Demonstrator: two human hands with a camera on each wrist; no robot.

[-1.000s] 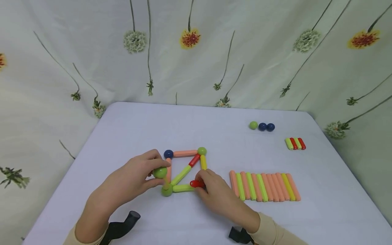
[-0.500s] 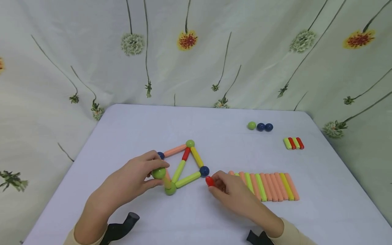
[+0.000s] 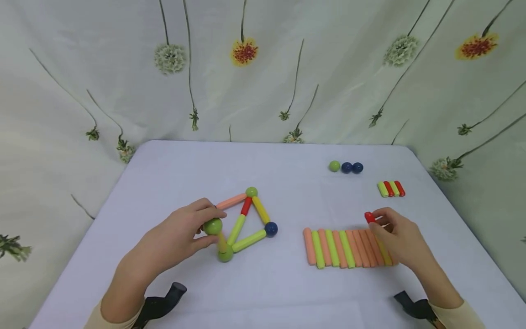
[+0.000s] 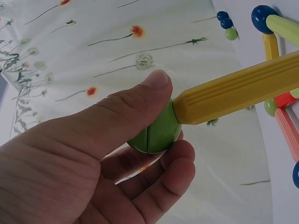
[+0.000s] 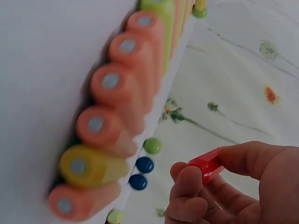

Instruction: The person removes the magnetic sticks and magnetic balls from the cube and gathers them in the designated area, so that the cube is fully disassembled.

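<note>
My left hand (image 3: pixel 172 242) pinches a green ball (image 3: pixel 212 226) between thumb and fingers. From that ball a yellow magnetic rod (image 4: pixel 233 93) runs down to another green ball (image 3: pixel 225 254), a corner of a flat frame on the table. Light green rods (image 3: pixel 249 241), a short red rod (image 3: pixel 246 206), a yellow rod and salmon rods (image 3: pixel 231 201) make up this frame, with a blue ball (image 3: pixel 271 229) at its right corner. My left fingers hide its left side. Above the right end of the rod row, my right hand (image 3: pixel 400 237) pinches a short red magnetic rod (image 5: pixel 205 164).
Several salmon, light green and yellow rods (image 3: pixel 348 249) lie side by side at the right. Behind them are several short rods (image 3: pixel 391 188) in green and red. One green ball (image 3: pixel 334 166) and two blue balls (image 3: pixel 352 167) sit farther back. A flowered cloth hangs behind the table.
My right hand has moved right, away from the frame, carrying the short red rod over the rod row. The frame has turned, its right blue ball now uncovered. My left hand keeps its hold.
</note>
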